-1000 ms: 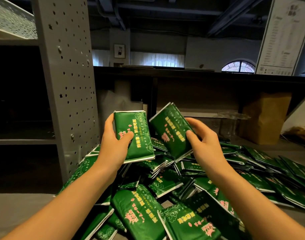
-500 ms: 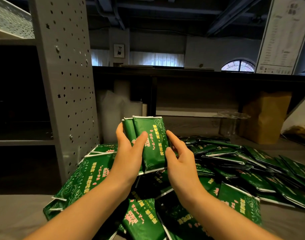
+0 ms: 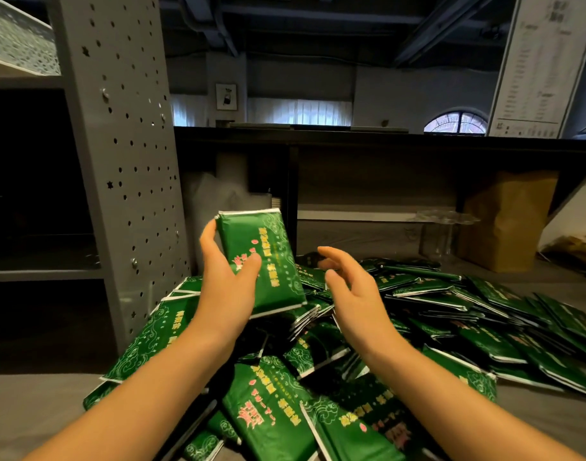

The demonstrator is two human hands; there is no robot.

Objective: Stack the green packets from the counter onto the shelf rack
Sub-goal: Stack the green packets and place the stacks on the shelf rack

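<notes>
The left hand (image 3: 225, 294) grips a green packet (image 3: 265, 247) above the heap, its thumb laid across the printed front and its fingers (image 3: 208, 234) curled round the left edge and back. The packet stands nearly upright, leaning a little to the left; whether it is one packet or two pressed together cannot be told. The right hand (image 3: 351, 294) hovers just beside the packet's right edge without touching it, fingers (image 3: 331, 254) apart and loosely bent, holding nothing. Below both hands a pile of green packets (image 3: 275, 410) sprawls over the grey tabletop (image 3: 35, 404), spreading off to the right. The shelf rack (image 3: 125, 161), with its perforated grey upright, stands at the left, its shelves dark. A brown paper bag (image 3: 507, 221) stands at the far right of the tabletop
</notes>
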